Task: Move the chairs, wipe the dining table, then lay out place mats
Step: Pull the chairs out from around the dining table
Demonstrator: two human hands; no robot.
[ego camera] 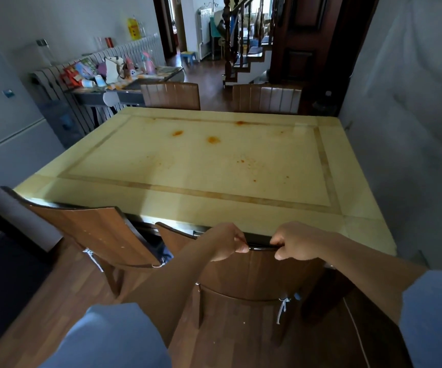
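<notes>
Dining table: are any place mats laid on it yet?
No, the dining table top shows only orange stains and no mats.

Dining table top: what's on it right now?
Only orange-red stains on the dining table; no mats or cloth. The left hand and right hand grip the chair back, covering part of its near edge.

The seat of the near chair (254, 272) is hidden behind its backrest. Of the far chairs (170, 95) only the backrests show above the table (214, 168), and the small things on the side table (92, 98) are too blurred to name.
</notes>
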